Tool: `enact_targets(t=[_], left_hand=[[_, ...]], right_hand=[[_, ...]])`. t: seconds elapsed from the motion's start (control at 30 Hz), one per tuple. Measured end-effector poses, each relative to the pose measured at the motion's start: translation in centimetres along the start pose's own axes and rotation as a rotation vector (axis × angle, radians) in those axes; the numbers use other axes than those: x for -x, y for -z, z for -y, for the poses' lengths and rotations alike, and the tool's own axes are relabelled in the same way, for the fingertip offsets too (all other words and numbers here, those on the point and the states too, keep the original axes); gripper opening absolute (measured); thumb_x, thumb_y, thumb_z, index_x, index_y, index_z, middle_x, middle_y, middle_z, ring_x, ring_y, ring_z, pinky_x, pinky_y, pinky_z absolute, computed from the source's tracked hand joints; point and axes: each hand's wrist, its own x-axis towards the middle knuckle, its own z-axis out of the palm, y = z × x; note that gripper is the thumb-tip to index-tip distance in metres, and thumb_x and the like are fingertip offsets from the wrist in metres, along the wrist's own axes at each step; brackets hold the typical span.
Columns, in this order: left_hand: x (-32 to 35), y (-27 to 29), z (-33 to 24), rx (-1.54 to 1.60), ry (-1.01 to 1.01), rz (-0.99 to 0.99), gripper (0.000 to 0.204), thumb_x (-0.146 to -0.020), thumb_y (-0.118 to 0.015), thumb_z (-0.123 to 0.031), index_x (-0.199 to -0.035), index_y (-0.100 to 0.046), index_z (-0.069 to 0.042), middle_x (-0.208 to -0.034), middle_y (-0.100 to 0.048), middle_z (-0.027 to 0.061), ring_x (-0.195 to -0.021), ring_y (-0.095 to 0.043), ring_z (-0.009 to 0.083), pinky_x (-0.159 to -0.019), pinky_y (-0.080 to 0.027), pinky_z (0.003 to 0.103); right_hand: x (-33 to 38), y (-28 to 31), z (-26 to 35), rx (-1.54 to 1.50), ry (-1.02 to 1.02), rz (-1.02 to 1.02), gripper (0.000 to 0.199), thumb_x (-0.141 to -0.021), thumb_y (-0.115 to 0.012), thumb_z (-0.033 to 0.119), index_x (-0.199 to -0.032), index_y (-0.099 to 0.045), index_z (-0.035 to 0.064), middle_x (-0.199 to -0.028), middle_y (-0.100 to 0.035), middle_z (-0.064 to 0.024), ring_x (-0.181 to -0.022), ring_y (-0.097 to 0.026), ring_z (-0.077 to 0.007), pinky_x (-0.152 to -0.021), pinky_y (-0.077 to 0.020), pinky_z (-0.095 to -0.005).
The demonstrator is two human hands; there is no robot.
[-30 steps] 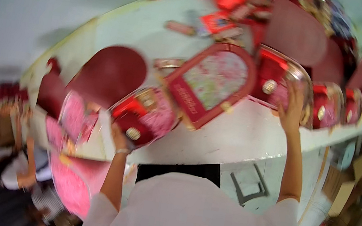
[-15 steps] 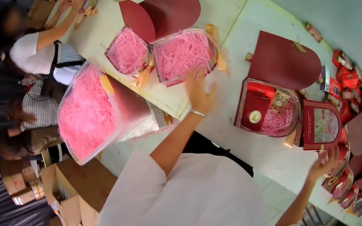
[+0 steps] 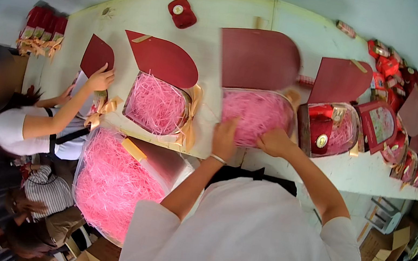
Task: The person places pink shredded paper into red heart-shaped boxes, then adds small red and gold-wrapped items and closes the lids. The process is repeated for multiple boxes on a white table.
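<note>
An arch-shaped gift box (image 3: pixel 294 123) filled with pink shredded paper (image 3: pixel 255 117) lies in front of me, its dark red lid (image 3: pixel 259 61) raised behind it and blurred by motion. My left hand (image 3: pixel 225 141) is closed at the box's near left corner, fingers over the front edge. At the near right part, my right hand (image 3: pixel 276 143) grips the edge, its fingertips against the paper. To the left is a second open box (image 3: pixel 126 109), also full of pink shreds. On the right, another open box (image 3: pixel 303 140) holds red packets and a dark red pouch (image 3: pixel 320 136).
A large clear bin (image 3: pixel 79 175) of pink shreds stands left below the table edge. A co-worker (image 3: pixel 30 121) handles a ribboned box there. Another red pouch (image 3: pixel 182 13) lies at the back; several red packages (image 3: pixel 388 66) and boxes crowd the right end.
My view has shifted left. The box under my hands has moved right, beside the filled one. My right hand has left the windowed box and joined the left. The co-worker now handles a box nearer.
</note>
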Motion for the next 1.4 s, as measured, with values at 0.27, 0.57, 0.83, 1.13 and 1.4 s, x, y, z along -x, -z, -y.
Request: enact_targets(t=[0.27,0.57,0.83,1.13,1.4], left_hand=[[-0.8,1.6,-4.9,-0.094,-0.174,0.13,0.038,-0.069,-0.055,-0.007,-0.107,-0.053,-0.011,-0.111,-0.051,0.007,-0.106,-0.045,0.0249,-0.095,-0.02,0.056],[-6.9,-2.1,-7.5,-0.11,-0.6,0.442,0.064,-0.067,-0.065,-0.031,-0.125,-0.041,-0.016,-0.137,-0.024,0.0169,-0.127,-0.018,0.035,-0.098,-0.015,0.058],[-9.9,-5.4,-4.5,-0.386,-1.015,0.926,0.057,-0.068,-0.063,-0.032,-0.12,-0.045,-0.02,-0.132,-0.033,0.0096,-0.125,-0.026,0.0285,-0.093,-0.023,0.058],[-10.8,0.1,-10.6,-0.109,-0.729,0.406,0.018,-0.07,-0.062,-0.022,-0.085,-0.064,-0.013,-0.099,-0.058,0.0032,-0.092,-0.048,0.0213,-0.085,-0.03,0.043],[-7.1,0.4,-16.2,-0.125,-0.163,0.102,0.013,-0.069,-0.061,-0.009,-0.081,-0.063,-0.005,-0.079,-0.06,0.0031,-0.075,-0.05,0.0184,-0.08,-0.031,0.034]], right_hand=[[-2.8,-2.1,-3.2,-0.694,-0.207,0.039,0.031,-0.079,-0.05,0.022,-0.098,-0.055,-0.0012,-0.087,-0.06,-0.0158,-0.078,-0.056,-0.0206,-0.072,-0.044,-0.0325],[9.1,3.7,-5.2,-0.997,-0.241,-0.681,0.028,-0.08,-0.053,0.008,-0.107,-0.052,-0.0005,-0.09,-0.058,-0.0087,-0.086,-0.054,-0.0138,-0.076,-0.0435,-0.0264],[19.2,5.2,-17.8,-1.263,-0.285,-1.544,0.021,-0.083,-0.052,0.007,-0.103,-0.053,0.0008,-0.091,-0.057,-0.0024,-0.082,-0.053,-0.0093,-0.07,-0.0448,-0.0251],[20.3,8.7,-43.0,0.009,-0.593,-1.06,0.044,-0.068,-0.057,0.004,-0.112,-0.049,0.0033,-0.111,-0.052,-0.0118,-0.1,-0.05,-0.0269,-0.083,-0.0412,-0.0364],[13.1,10.3,-53.7,0.403,-0.556,-0.584,0.053,-0.059,-0.064,0.011,-0.108,-0.047,0.0047,-0.112,-0.05,-0.0121,-0.105,-0.048,-0.0264,-0.083,-0.0406,-0.0402]])
